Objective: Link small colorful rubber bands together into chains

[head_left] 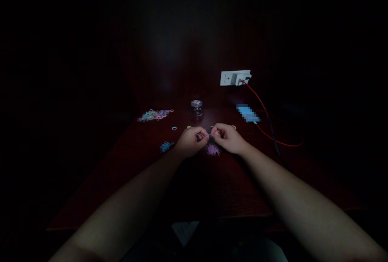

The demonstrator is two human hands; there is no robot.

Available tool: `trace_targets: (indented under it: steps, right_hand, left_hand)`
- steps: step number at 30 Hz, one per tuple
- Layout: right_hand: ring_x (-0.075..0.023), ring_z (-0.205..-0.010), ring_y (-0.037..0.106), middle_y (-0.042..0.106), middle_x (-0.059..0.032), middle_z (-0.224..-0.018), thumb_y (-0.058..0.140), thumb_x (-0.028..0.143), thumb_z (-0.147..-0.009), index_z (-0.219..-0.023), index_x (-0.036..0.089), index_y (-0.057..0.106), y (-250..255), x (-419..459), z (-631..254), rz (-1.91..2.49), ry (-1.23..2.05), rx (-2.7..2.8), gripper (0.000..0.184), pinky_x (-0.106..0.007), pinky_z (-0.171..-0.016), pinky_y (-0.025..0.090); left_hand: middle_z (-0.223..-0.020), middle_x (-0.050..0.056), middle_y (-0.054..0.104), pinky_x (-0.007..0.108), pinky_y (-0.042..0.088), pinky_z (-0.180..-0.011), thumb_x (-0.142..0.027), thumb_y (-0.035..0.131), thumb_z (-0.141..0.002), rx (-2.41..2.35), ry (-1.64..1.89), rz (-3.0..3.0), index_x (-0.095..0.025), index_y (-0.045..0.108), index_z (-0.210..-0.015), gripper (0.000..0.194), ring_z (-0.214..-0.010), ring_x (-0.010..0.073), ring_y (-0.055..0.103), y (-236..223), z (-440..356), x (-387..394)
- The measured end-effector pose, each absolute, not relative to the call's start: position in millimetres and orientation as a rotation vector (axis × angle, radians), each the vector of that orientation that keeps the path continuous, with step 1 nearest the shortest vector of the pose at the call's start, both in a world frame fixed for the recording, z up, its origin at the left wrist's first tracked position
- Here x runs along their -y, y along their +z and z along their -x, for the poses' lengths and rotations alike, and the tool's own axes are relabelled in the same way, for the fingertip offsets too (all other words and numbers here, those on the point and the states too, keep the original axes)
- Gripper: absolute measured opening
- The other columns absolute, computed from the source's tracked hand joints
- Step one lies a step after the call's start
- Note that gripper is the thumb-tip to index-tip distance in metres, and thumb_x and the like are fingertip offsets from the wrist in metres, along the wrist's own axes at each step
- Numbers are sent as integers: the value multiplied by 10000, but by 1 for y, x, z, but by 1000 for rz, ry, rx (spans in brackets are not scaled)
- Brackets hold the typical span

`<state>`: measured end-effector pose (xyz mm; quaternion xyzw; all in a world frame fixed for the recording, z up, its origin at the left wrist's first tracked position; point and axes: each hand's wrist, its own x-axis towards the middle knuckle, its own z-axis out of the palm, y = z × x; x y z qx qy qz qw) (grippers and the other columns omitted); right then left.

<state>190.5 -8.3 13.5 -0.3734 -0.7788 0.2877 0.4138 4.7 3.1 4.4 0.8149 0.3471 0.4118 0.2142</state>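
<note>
My left hand (191,140) and my right hand (227,137) meet over the middle of a dark red wooden table (145,181). Both are closed in a pinch, fingertips almost touching, on something small and dark between them that I cannot make out. A little heap of pink rubber bands (213,149) lies right under the hands. A small blue heap of bands (166,146) sits just left of my left hand.
A bigger pile of mixed pastel bands (154,115) lies at the back left, and single loose rings (174,128) are scattered behind the hands. A small glass jar (197,107) stands at the back. A wall socket with charger (235,78), a red cable (266,133) and a blurred blue object (247,113) are at the right.
</note>
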Motion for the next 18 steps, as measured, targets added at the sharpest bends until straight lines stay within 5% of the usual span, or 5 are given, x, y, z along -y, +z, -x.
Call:
trace_targets:
  steps: [18]
  right_hand:
    - [-84, -530, 386, 454, 43, -592, 572, 262, -790, -753, 164, 538, 10, 8, -191, 902, 825, 1982, 111, -217, -506, 312]
  left_hand:
    - [-689, 6, 636, 202, 436, -571, -226, 593, -779, -992, 1173, -2245, -155, 651, -783, 92, -620, 101, 556, 6, -5, -2]
